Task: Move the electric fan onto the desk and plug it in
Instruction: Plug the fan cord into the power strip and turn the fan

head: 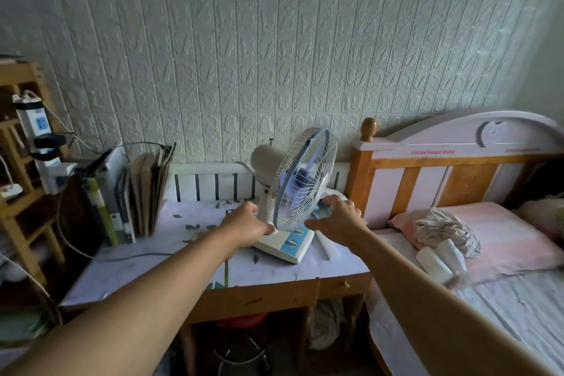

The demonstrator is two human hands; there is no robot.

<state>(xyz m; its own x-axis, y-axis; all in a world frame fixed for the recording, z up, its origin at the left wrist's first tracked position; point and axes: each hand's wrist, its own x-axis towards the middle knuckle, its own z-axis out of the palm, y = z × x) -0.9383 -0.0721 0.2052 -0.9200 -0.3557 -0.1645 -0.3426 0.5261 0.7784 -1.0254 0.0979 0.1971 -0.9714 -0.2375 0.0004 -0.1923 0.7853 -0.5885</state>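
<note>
Head view shows the electric fan (291, 192) standing upright on the bench (152, 265), near its right rear corner, with the round wire cage turned toward the bed (488, 253). Its flat white base with blue buttons rests on the flowered cloth that covers the bench.

The left hand (247, 224) is at the neck of the fan, just under the motor housing; its fingers (268, 227) curl around the column and seem to hold it. The right hand (338, 217) is on the far side of the cage, low, with the fingers (331, 200) spread wide near the right edge of the base. Whether it touches the base I cannot tell.

I judge the fan to be light but top-heavy, because the cage and motor sit high over a small base. The plastic body is stiff and smooth, so it may slip in a dry palm. The thin cage wires would bend easily, so the cage is not a good place to grip; the neck and the base edge are safer.

A dark cord (137, 256) lies across the bench to the left, but where it ends is not clear. A white power strip (33, 125) hangs on the wooden shelf (18, 162) at the left, well apart from the fan. Books (146, 192) stand between them. The plugging, I think, is not yet done.
</note>
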